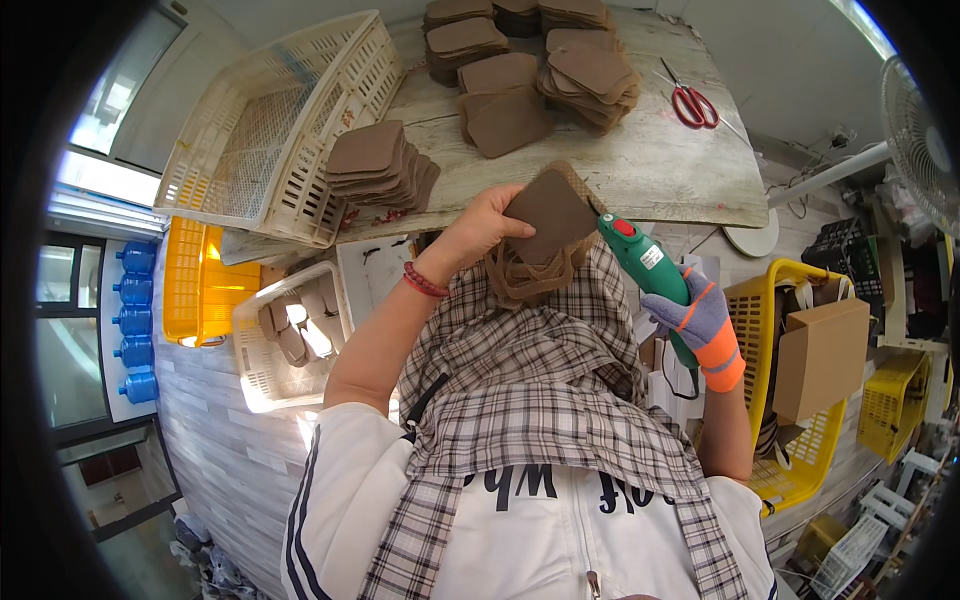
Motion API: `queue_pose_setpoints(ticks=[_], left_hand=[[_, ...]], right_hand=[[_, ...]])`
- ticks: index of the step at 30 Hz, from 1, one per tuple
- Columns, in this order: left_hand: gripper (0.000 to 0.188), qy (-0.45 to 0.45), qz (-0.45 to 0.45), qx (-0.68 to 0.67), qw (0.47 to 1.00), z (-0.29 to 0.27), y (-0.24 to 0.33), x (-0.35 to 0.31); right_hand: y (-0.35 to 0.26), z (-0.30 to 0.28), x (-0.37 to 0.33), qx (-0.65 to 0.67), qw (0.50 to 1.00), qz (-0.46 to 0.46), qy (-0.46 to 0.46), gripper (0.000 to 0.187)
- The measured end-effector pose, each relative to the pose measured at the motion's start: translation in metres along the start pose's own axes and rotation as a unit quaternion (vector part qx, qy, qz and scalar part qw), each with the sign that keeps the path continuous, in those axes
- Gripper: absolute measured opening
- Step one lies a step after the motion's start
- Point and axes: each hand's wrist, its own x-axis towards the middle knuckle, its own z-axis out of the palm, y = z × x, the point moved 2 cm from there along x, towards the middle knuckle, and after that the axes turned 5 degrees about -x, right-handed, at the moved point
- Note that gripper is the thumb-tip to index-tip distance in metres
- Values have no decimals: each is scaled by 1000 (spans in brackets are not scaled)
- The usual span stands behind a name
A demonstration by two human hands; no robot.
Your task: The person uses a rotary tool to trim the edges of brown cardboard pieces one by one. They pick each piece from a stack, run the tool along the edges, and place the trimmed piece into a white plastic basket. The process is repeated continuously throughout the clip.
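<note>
Between the thumb and fingers of my bare left hand (485,228) is a brown, rounded-corner flat piece (552,215), with a lighter tan layer showing along its edge. My right hand (700,315), in a grey and orange glove, grips a green handheld power tool (645,262) with a red button. Its narrow dark tip is at the right edge of the brown piece; whether it touches I cannot tell. Tan strips of trimmed material (530,280) hang below the piece, over my checked apron (540,400).
Several stacks of brown pieces (505,120) and red-handled scissors (694,107) lie on the worn table (660,180). A cream crate (290,130) stands at its left. Yellow crates (200,290) flank me, the right one holding a cardboard box (822,358). A fan (915,130) stands far right.
</note>
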Motion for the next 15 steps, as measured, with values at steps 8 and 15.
queue_pose_setpoints(ticks=[8,15], left_hand=[[51,-35,-57,2,998,0,-14,-6],[44,-72,-76,67,992,4,-3,-14]], right_hand=[[-5,20,3,48,999,-17,-14,45],[-6,24,10,49,998,-26,-36,42]])
